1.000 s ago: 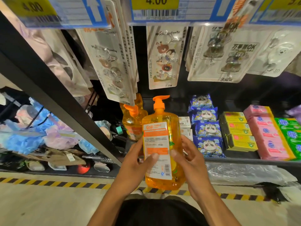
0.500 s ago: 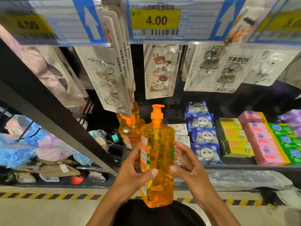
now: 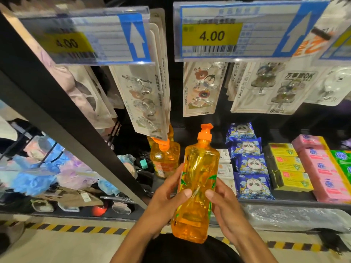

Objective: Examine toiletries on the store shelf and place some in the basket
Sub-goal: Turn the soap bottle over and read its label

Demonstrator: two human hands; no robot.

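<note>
An orange pump bottle [image 3: 197,179] of clear amber liquid is held upright in front of the shelf, its narrow side toward me. My left hand [image 3: 167,194] grips it from the left, thumb across the front. My right hand [image 3: 224,198] grips it from the right, thumb on the front. A second, similar orange pump bottle [image 3: 164,160] stands on the shelf behind. No basket is in view.
Blue panda packs [image 3: 250,166], yellow soap boxes [image 3: 288,166], pink boxes [image 3: 322,169] and green boxes [image 3: 341,160] fill the shelf at right. Hook cards [image 3: 201,88] hang under price tags [image 3: 210,35]. A black diagonal shelf post [image 3: 62,118] runs left; bath puffs [image 3: 36,179] lie beyond. Hazard tape [image 3: 76,228] marks the floor.
The bottle has been turned in both hands, from its white label facing me to its narrow side. My view has tilted down a little.
</note>
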